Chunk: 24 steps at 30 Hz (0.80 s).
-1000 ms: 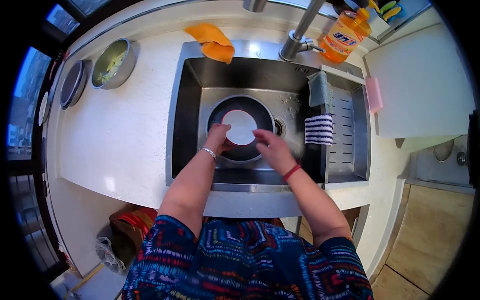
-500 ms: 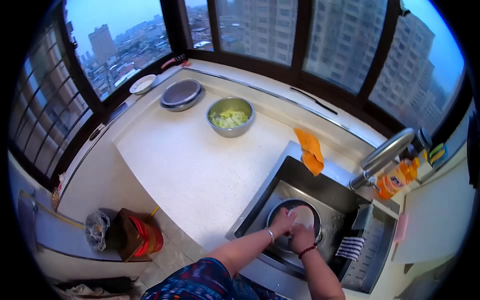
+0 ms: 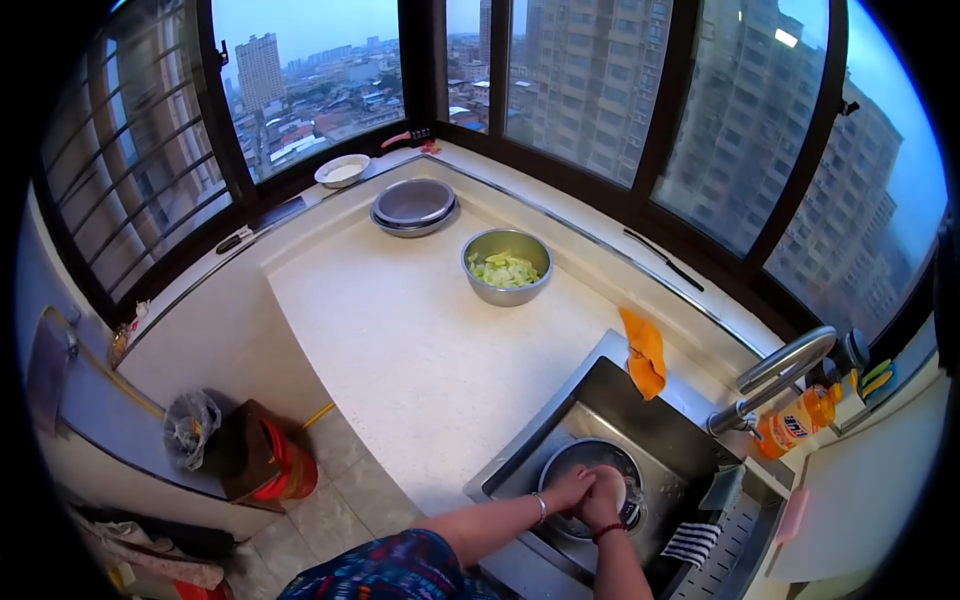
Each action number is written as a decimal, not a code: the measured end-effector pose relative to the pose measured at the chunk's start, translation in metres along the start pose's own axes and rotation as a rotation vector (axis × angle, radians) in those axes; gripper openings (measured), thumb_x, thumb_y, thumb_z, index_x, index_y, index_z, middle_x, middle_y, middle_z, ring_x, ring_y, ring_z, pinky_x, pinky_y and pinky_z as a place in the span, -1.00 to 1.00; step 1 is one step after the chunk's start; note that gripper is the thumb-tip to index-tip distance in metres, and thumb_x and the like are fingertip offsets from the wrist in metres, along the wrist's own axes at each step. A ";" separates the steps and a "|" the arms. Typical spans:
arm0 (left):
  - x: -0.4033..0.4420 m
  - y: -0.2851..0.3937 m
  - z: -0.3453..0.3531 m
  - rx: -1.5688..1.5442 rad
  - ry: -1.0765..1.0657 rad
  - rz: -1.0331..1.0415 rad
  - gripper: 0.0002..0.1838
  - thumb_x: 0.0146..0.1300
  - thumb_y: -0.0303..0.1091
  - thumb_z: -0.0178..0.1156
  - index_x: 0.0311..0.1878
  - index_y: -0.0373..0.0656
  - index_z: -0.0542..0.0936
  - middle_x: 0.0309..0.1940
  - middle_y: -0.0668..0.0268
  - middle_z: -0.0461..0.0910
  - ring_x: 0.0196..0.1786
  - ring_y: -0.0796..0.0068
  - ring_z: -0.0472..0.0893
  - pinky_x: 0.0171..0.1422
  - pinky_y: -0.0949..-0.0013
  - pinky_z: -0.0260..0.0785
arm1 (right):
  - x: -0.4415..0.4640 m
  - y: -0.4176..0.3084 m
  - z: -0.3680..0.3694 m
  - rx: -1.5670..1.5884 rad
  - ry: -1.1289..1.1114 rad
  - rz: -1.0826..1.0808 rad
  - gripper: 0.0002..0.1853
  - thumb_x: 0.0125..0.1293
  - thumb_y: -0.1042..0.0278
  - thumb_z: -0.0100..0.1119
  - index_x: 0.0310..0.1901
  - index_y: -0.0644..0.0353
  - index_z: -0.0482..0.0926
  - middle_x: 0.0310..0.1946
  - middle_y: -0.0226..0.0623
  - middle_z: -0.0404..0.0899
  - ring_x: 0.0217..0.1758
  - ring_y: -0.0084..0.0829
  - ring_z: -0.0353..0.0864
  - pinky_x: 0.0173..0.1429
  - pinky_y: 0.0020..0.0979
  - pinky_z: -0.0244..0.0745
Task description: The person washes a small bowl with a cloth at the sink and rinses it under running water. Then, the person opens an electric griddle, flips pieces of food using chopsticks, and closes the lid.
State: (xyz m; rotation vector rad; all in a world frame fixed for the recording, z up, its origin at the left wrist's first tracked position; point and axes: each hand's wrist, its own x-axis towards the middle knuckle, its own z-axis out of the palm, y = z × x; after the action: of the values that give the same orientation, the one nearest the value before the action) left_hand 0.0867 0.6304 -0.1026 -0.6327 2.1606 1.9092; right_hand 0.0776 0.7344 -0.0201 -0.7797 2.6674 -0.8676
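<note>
Both hands are low over the sink (image 3: 575, 415), above a round metal basin (image 3: 628, 462) standing in it. My left hand (image 3: 568, 491), with a silver bracelet at its wrist, is closed against a pale, round, flat-looking object (image 3: 611, 477). From the right, my right hand (image 3: 601, 503), wearing a dark red bead bracelet, grips the same object. The fingers partly cover it, so I cannot tell whether it is a dish or something else. Most of the basin's inside is hidden behind the hands.
Beyond the sink hang an orange cloth (image 3: 645, 355), the faucet (image 3: 785, 365) and an orange soap bottle (image 3: 795, 422). A striped cloth (image 3: 692, 543) lies at the right. On the counter (image 3: 390, 330) stand a bowl of chopped greens (image 3: 507, 285) and stacked metal bowls (image 3: 413, 203).
The camera has turned, so the counter and sink sit further right and lower in view. My hands still hold the pale object, now more covered by the fingers.
</note>
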 end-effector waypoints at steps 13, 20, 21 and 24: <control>-0.008 0.021 -0.037 -0.022 0.285 0.105 -0.65 0.14 -0.39 0.00 0.01 -0.28 0.35 -0.06 0.10 0.46 -0.02 0.25 0.47 0.09 0.34 0.28 | -0.023 0.062 -0.004 0.180 0.463 0.231 -0.68 -0.05 0.53 0.03 -0.16 0.18 0.49 -0.15 -0.10 0.46 -0.03 -0.14 0.43 0.08 -0.24 0.32; -0.006 0.026 -0.040 -0.377 0.238 -0.029 -0.42 -0.14 -0.71 -0.23 0.10 -0.32 0.27 -0.04 0.11 0.42 0.02 0.29 0.44 0.13 0.36 0.26 | -0.029 0.149 -0.014 -0.005 0.381 0.659 -0.65 -0.12 0.47 0.13 -0.17 0.12 0.52 -0.08 -0.09 0.44 -0.02 -0.11 0.42 0.09 -0.23 0.33; -0.003 0.023 -0.040 -0.392 0.223 -0.003 -0.41 -0.15 -0.71 -0.22 0.10 -0.33 0.26 -0.03 0.10 0.42 0.03 0.28 0.44 0.14 0.36 0.25 | -0.027 0.144 -0.013 0.018 0.415 0.555 -0.67 -0.10 0.49 0.12 -0.18 0.15 0.51 -0.11 -0.09 0.44 -0.03 -0.10 0.41 0.09 -0.22 0.31; 0.006 0.012 -0.041 -0.432 0.129 0.037 -0.39 -0.17 -0.72 -0.22 0.10 -0.33 0.26 -0.03 0.09 0.41 0.05 0.26 0.43 0.15 0.34 0.25 | -0.016 0.110 -0.045 0.085 0.601 0.252 -0.69 -0.09 0.52 0.11 -0.20 0.17 0.50 -0.15 -0.11 0.44 -0.02 -0.10 0.39 0.09 -0.20 0.28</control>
State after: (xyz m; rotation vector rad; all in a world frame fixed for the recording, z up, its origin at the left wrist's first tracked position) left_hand 0.0818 0.5896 -0.0881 -0.8108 1.8431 2.4420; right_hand 0.0286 0.8400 -0.0494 -0.1599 3.1024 -1.2962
